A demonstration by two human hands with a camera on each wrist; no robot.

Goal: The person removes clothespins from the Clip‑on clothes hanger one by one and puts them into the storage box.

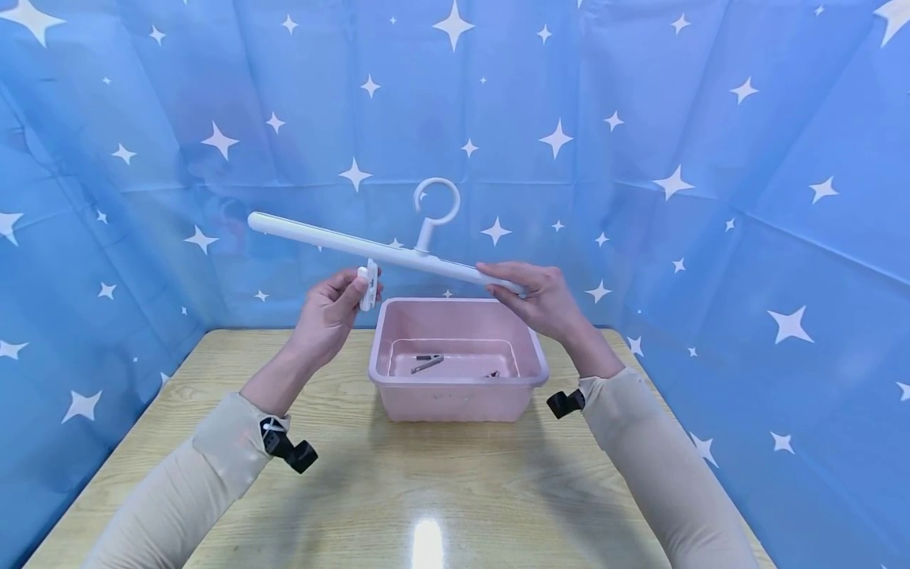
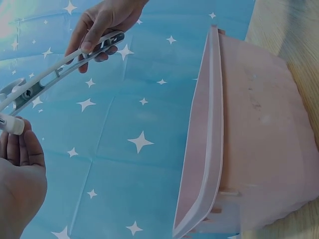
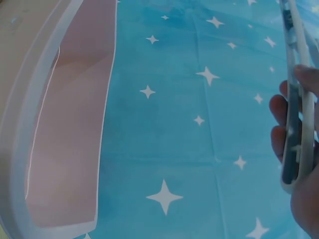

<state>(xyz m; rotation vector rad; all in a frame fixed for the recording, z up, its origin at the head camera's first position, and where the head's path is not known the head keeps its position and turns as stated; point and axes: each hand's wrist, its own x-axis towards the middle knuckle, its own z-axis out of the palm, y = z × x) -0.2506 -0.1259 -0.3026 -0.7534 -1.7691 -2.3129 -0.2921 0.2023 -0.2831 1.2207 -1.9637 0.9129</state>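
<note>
A white clothes hanger (image 1: 320, 235) with a ring-shaped hook is held up above the pink tub, its bar sloping down to the right. My right hand (image 1: 543, 300) grips the bar's right end between thumb and fingers. Below the middle of the bar, my left hand (image 1: 330, 312) pinches a small white clip-like piece (image 1: 369, 288), whose top comes right up to the bar's underside. In the left wrist view the hanger's grooved, hollow underside (image 2: 60, 74) shows. Fingers of the right hand (image 3: 306, 119) wrap that grooved bar in the right wrist view.
The pink tub (image 1: 455, 403) stands on the wooden table (image 1: 341, 506) beneath the hanger. Inside lie a small grey metallic piece (image 1: 427, 363) and another small dark bit (image 1: 492, 374). A blue star-patterned curtain (image 1: 498, 95) surrounds the table at the back and sides.
</note>
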